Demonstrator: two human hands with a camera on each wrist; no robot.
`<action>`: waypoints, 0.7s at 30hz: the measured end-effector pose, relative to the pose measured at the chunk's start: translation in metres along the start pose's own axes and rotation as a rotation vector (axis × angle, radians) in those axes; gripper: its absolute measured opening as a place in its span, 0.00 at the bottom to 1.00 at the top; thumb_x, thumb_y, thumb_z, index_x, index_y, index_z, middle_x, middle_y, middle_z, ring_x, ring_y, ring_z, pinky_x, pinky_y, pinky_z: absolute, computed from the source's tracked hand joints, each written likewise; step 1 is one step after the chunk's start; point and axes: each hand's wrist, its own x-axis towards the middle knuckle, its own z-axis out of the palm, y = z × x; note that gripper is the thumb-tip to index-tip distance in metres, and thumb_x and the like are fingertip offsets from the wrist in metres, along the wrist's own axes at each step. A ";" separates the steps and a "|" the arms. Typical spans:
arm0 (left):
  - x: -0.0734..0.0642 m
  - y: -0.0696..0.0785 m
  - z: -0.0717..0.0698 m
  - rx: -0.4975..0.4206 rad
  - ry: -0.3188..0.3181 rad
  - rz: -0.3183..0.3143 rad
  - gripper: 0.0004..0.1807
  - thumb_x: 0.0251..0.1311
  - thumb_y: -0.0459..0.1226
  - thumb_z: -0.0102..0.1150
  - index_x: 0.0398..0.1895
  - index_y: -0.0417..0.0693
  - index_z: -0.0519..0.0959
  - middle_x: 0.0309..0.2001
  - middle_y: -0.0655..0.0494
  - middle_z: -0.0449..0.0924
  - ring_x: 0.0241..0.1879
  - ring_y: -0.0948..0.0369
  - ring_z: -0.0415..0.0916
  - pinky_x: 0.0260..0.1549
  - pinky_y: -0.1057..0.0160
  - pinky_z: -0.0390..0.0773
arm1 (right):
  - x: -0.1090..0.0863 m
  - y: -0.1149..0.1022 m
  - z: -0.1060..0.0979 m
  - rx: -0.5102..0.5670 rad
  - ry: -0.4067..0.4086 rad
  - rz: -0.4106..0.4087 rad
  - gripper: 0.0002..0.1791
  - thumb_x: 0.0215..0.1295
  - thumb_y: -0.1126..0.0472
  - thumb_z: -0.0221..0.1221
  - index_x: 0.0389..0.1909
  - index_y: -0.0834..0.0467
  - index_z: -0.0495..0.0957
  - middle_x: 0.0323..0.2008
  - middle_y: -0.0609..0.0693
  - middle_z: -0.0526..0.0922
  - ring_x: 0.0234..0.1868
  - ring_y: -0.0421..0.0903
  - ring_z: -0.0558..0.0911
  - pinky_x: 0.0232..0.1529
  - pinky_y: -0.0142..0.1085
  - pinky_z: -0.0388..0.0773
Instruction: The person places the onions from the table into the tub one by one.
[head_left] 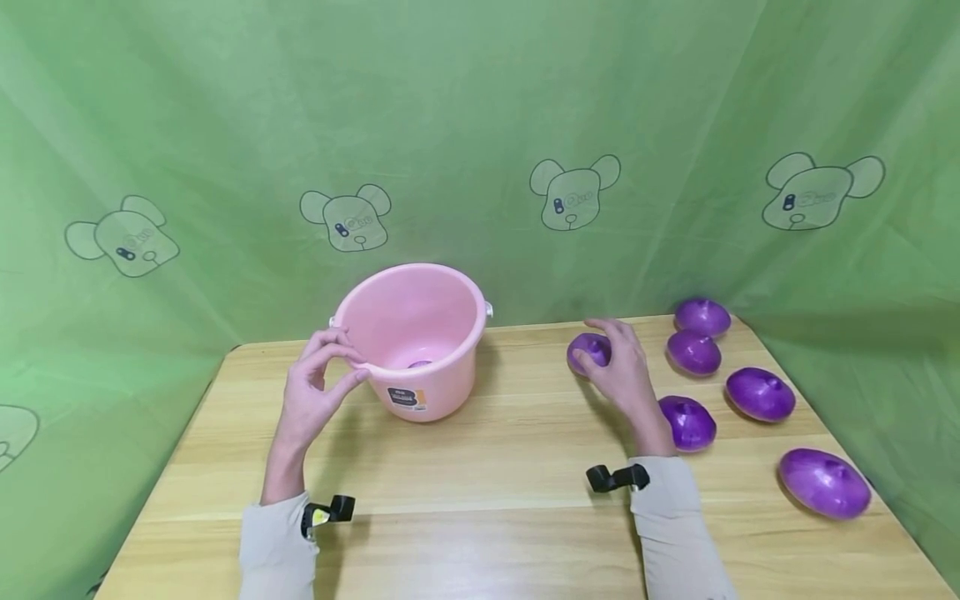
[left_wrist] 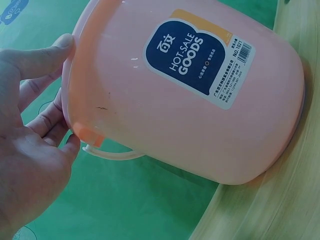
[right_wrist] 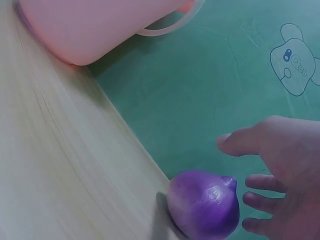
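A pink bucket (head_left: 450, 383) stands upright toward the back of the table, its label facing front. My left hand (head_left: 311, 396) pinches its rim between thumb and fingers at the near left. A bit of something purple (head_left: 420, 363) shows at the bottom inside. To the right, my right hand (head_left: 622, 367) hovers at a purple onion (head_left: 583, 357), thumb and fingers spread around it. In the right wrist view, a gap shows between the fingertips and that onion (right_wrist: 202, 205). The left wrist view shows thumb and fingers on either side of the bucket's rim (left_wrist: 75, 85).
Several more purple onions lie on the right of the wooden table (head_left: 480, 483), one (head_left: 688, 423) close beside my right wrist. A green curtain (head_left: 465, 125) with bear-head drawings hangs behind the table and at its sides. The bucket's pale handle (left_wrist: 117, 154) hangs down at the back.
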 end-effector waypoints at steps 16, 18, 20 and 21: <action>0.000 0.000 0.001 -0.005 -0.005 0.000 0.10 0.52 0.16 0.67 0.38 0.28 0.81 0.50 0.25 0.68 0.68 0.39 0.61 0.78 0.52 0.54 | -0.002 0.007 0.002 -0.039 -0.086 0.073 0.34 0.64 0.61 0.68 0.70 0.61 0.69 0.70 0.72 0.60 0.68 0.74 0.63 0.61 0.76 0.67; 0.000 0.000 0.000 -0.005 -0.005 -0.002 0.10 0.52 0.16 0.67 0.38 0.28 0.81 0.50 0.25 0.68 0.68 0.40 0.61 0.79 0.52 0.54 | -0.002 0.008 0.002 -0.047 -0.095 0.085 0.35 0.64 0.61 0.68 0.70 0.61 0.69 0.71 0.72 0.58 0.69 0.74 0.62 0.61 0.76 0.67; 0.000 -0.001 0.000 -0.005 -0.005 -0.002 0.11 0.52 0.16 0.67 0.38 0.28 0.81 0.50 0.26 0.68 0.69 0.40 0.61 0.79 0.52 0.53 | -0.002 0.009 0.003 -0.054 -0.105 0.093 0.35 0.64 0.60 0.68 0.71 0.60 0.68 0.73 0.72 0.56 0.70 0.75 0.60 0.60 0.77 0.68; 0.000 -0.002 -0.001 -0.004 -0.005 -0.001 0.11 0.52 0.16 0.67 0.38 0.28 0.81 0.50 0.26 0.68 0.69 0.39 0.61 0.79 0.52 0.53 | -0.002 0.009 0.003 -0.055 -0.108 0.096 0.35 0.64 0.61 0.69 0.71 0.60 0.68 0.73 0.72 0.55 0.70 0.75 0.59 0.60 0.77 0.68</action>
